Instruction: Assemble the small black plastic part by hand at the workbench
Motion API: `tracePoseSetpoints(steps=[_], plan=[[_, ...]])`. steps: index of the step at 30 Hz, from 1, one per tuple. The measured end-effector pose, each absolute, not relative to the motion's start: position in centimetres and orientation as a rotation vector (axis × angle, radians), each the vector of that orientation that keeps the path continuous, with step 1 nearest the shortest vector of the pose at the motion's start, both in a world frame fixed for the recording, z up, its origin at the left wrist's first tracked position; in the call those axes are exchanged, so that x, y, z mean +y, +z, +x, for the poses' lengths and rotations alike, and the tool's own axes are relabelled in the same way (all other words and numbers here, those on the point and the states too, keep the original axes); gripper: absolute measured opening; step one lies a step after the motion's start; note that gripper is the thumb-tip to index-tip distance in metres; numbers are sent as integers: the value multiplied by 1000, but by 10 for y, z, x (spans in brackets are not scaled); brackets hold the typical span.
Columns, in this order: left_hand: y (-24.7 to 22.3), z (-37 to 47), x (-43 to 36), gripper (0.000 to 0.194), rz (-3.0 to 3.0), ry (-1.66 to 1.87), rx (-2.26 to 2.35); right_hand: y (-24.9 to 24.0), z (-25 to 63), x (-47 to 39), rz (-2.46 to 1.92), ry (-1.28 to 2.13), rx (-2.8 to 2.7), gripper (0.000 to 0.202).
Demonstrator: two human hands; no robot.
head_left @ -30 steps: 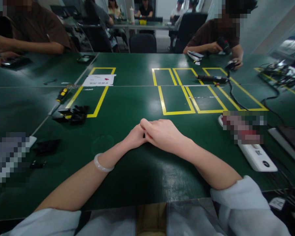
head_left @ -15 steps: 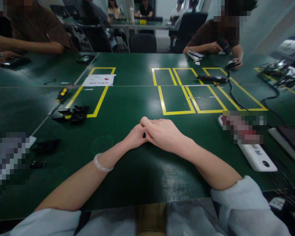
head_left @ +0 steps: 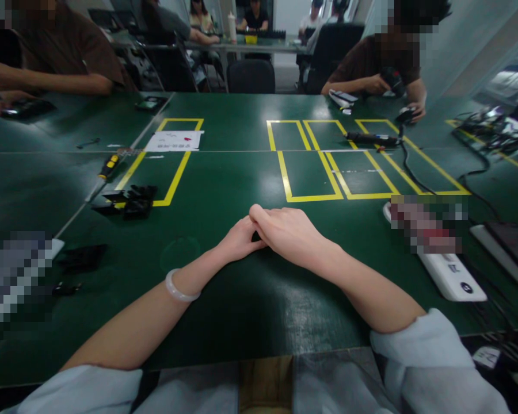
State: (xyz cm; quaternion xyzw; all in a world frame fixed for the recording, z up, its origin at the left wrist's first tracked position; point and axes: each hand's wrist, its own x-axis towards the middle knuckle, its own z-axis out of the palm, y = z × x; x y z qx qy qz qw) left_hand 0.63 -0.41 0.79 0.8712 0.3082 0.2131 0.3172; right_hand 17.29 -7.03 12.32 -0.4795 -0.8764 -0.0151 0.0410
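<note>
My left hand (head_left: pixel 240 237) and my right hand (head_left: pixel 291 231) rest clasped together on the green table. The right hand lies over the left one's fingers, and its thumb crosses on top. Both are closed on each other, with no object showing in them; the left fingertips are hidden. A pale bracelet circles my left wrist. Ahead to the left lie several black clip-like parts (head_left: pixel 138 201) and a yellow-and-black screwdriver (head_left: pixel 109 165). To the right is a white handheld device (head_left: pixel 453 276), partly blurred out.
Yellow tape outlines (head_left: pixel 315 199) mark the table (head_left: pixel 233 178). A printed sheet (head_left: pixel 175 140) is on the left outline; a black corded tool (head_left: pixel 373 138) crosses the right ones. A dark-screened device (head_left: pixel 511 247) and cables lie right. Across the table, a co-worker (head_left: pixel 371 75) handles a black tool.
My clasped hands have barely shifted. In the background a person's forearm now reaches over the far table. Everything on my table stays where it was.
</note>
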Motion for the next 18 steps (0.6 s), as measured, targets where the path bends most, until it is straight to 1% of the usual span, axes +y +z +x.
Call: tracePoseSetpoints(steps=[2, 7, 12, 16, 18], plan=[[7, 6, -3, 37, 2308, 568, 804, 124, 175, -70, -1472, -53, -2676, 19], [5, 7, 0, 36, 2318, 568, 805, 129, 176, -71, -1477, -37, -2656, 19], [4, 6, -1, 29, 2307, 547, 803, 125, 175, -70, -1506, -86, -2666, 27], [5, 6, -2, 31, 2342, 557, 830, 122, 176, -69, -1491, -93, -2668, 19], [5, 6, -2, 31, 2351, 571, 816, 123, 176, -69, -1473, -70, -2661, 19]])
